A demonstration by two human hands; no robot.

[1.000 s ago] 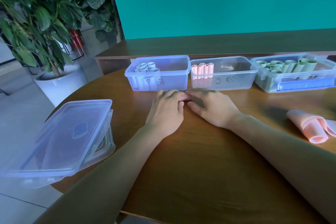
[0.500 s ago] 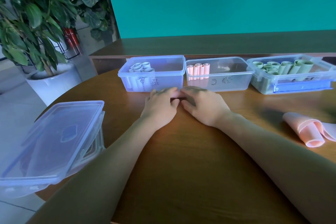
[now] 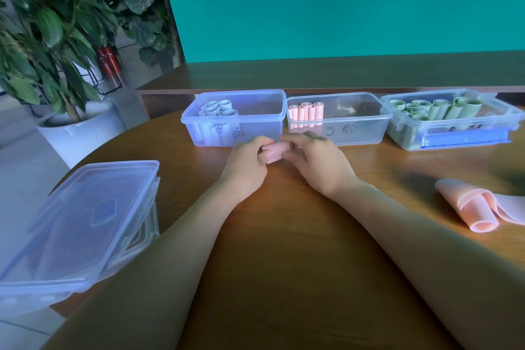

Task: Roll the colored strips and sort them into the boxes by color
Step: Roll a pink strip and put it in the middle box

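A rolled pink strip [image 3: 275,151] is held between both hands just in front of the boxes. My left hand [image 3: 246,167] grips its left end and my right hand [image 3: 318,165] pinches its right end. Behind them stand three clear boxes: the left box [image 3: 255,128] holds pale blue rolls, the middle box [image 3: 355,133] holds pink rolls [image 3: 306,114], the right box [image 3: 454,139] holds green rolls [image 3: 437,108]. Loose pink strips [image 3: 477,207] lie partly curled at the table's right.
A lidded clear box [image 3: 82,224] sits on the round wooden table [image 3: 284,278] at its left edge. A potted plant [image 3: 56,37] stands on the floor beyond the left side. A wooden ledge and teal wall run behind the boxes.
Both hands lay flat over the strip on the table before. Now the fingers are curled round the pink roll and it shows between them, lifted slightly.
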